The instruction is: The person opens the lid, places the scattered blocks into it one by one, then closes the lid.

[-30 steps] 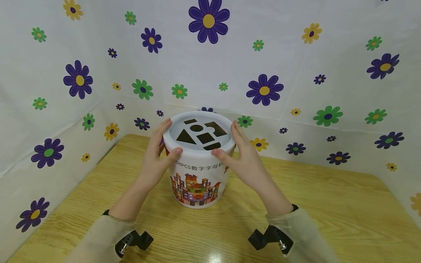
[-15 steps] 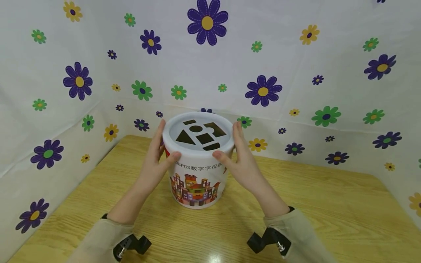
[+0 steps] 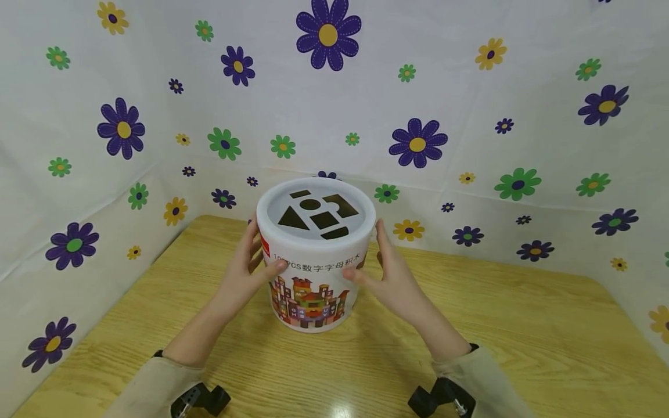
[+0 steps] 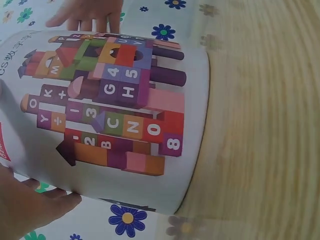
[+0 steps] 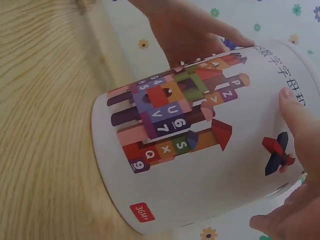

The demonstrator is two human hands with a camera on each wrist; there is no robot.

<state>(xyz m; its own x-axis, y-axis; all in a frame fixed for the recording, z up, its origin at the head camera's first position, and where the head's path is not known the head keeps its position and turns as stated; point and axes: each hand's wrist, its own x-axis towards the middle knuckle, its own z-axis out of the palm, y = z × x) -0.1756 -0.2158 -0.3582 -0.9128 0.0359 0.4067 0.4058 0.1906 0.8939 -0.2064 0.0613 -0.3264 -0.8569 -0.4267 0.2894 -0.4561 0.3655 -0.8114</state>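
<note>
A white toy-block bucket (image 3: 313, 264) stands upright on the table. Its lid (image 3: 316, 210) is on and has several shaped cut-outs. Colourful printed blocks cover its front, also seen in the left wrist view. My left hand (image 3: 241, 271) lies along the bucket's left side, thumb at the front and fairly straight fingers partly hidden behind. On the other side is my right hand (image 3: 393, 280). Its thumb is over the printed text, and its extended fingers stand slightly off the wall. In the right wrist view that thumb (image 5: 292, 107) lies against the bucket.
The bucket rests on a wood-grain table (image 3: 502, 313). A white flower-patterned cloth (image 3: 460, 93) hangs behind and along the left. Black camera mounts (image 3: 201, 400) are on both wrists, below the beige sleeves.
Both hands have come down from the lid's rim to the upper sides of the bucket. The right fingers have spread outward. The bucket has stayed in place.
</note>
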